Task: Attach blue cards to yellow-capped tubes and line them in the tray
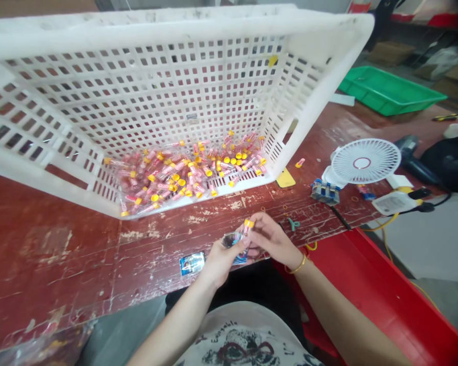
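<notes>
- Yellow cap pointing away from the wearer, a small capped tube (248,224) sits between two bare hands in the head view, above the near edge of a worn red table (80,249).
- Its long axis runs roughly from the wearer toward the white crate (175,23), cap end farther out; the lower end is hidden by fingers.
- The right hand (273,239) is nearer the cap, its fingertips pinching the tube from the right, a gold bracelet (298,265) at the wrist.
- The left hand (222,262) closes from the other side, thumb pressed across, gripping a blue packet (239,258) that lies just below the tube; whether the tube is inside or against the wrapping cannot be told.
- A second blue packet (192,264) rests flat on the table, just left of the left hand and nearer to it than to the right.
- Beyond both hands, the crate lies tipped toward the wearer, many similar tubes (168,178) heaped along its lower side.
</notes>
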A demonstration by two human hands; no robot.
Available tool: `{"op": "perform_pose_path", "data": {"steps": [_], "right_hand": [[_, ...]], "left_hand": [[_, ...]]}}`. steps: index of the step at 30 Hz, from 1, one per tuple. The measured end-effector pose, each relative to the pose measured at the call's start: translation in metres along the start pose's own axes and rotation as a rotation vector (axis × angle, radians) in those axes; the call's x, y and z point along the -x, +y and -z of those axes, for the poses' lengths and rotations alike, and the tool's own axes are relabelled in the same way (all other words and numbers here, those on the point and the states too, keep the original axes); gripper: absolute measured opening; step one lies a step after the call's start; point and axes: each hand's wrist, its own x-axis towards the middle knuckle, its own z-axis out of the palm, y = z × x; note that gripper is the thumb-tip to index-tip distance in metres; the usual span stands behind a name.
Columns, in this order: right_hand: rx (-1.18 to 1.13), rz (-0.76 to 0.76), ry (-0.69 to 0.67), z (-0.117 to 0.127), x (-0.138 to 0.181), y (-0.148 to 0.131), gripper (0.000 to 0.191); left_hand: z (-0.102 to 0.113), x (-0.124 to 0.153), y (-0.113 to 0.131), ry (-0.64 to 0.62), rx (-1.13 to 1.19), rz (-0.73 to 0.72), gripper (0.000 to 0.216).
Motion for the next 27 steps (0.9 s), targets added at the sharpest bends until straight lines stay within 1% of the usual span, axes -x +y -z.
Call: {"op": "perform_pose_path", "data": {"steps": [2,3,4,6,8,12,16,17,18,20,21,22,24,25,26,27], "right_hand": [[0.064,-0.023,-0.010,-0.007,0.010,0.010,0.061],[0.108,-0.018,0.027,-0.011,0.014,0.014,0.072],[0.149,-0.008,0.086,-0.014,0.018,0.019,0.077],[0.204,0.020,0.212,-0.020,0.022,0.026,0.071],[0.221,0.032,0.274,-0.022,0.025,0.030,0.063],[0.225,0.064,0.290,-0.022,0.030,0.031,0.063],[0.157,0.078,0.274,-0.018,0.033,0.026,0.062],[0.121,0.072,0.268,-0.016,0.033,0.024,0.058],[0.076,0.060,0.277,-0.015,0.033,0.022,0.050],[-0.028,0.023,0.343,-0.011,0.033,0.020,0.030],[-0.081,0.010,0.401,-0.008,0.035,0.019,0.024],[-0.130,0.006,0.464,-0.002,0.039,0.019,0.022],[-0.203,0.027,0.595,0.020,0.055,0.020,0.025],[-0.205,0.033,0.671,0.036,0.071,0.022,0.026],[-0.147,0.005,0.762,0.055,0.092,0.024,0.027],[-0.039,-0.066,0.863,0.076,0.119,0.026,0.027]], "left_hand": [[-0.004,-0.002,0.000,0.002,0.058,0.034,0.044],[-0.006,-0.003,0.000,-0.003,0.069,0.046,0.043],[-0.008,-0.004,0.000,-0.016,0.066,0.057,0.043],[-0.009,-0.004,-0.001,-0.049,0.045,0.066,0.043],[-0.008,-0.002,-0.004,-0.067,0.037,0.044,0.042],[-0.006,0.002,-0.011,-0.065,0.039,0.000,0.038],[-0.006,0.003,-0.014,-0.057,0.013,-0.029,0.037],[-0.006,0.003,-0.014,-0.051,-0.004,-0.032,0.038],[-0.006,0.003,-0.015,-0.044,-0.025,-0.024,0.038],[-0.008,0.002,-0.017,-0.040,-0.063,0.009,0.040],[-0.010,0.000,-0.019,-0.043,-0.072,0.032,0.041],[-0.013,-0.002,-0.021,-0.043,-0.071,0.058,0.042],[-0.019,-0.007,-0.025,-0.040,-0.047,0.106,0.041],[-0.022,-0.010,-0.028,-0.040,-0.038,0.121,0.039],[-0.025,-0.012,-0.031,-0.044,-0.040,0.129,0.037],[-0.028,-0.015,-0.034,-0.049,-0.054,0.122,0.035]]}}
